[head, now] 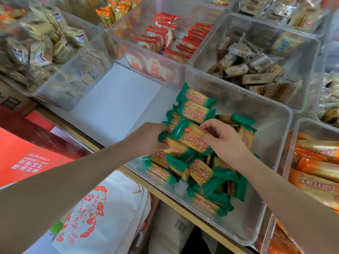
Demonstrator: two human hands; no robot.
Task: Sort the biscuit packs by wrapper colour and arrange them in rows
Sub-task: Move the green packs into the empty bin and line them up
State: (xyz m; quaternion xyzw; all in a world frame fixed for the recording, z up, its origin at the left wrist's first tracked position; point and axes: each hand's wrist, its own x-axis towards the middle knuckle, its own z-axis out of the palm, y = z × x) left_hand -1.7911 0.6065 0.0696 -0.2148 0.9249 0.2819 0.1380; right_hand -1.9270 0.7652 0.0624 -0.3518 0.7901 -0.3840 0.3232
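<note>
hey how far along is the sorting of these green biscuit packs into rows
Done: colour sorting looks finished here, since the clear bin holds only green-wrapped packs, and two packs lie stacked neatly at the back. In hand: the left hand and right hand together hold one green pack above the pile. Left: most packs form a jumbled heap at the front, not yet in rows.

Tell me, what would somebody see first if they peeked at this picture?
First, two hands in the middle: the left hand and right hand hold one green biscuit pack above a jumbled heap of green packs in a clear tub. Behind it stand tidy rows of red packs, and bright orange packs fill the tub on the right.
</note>
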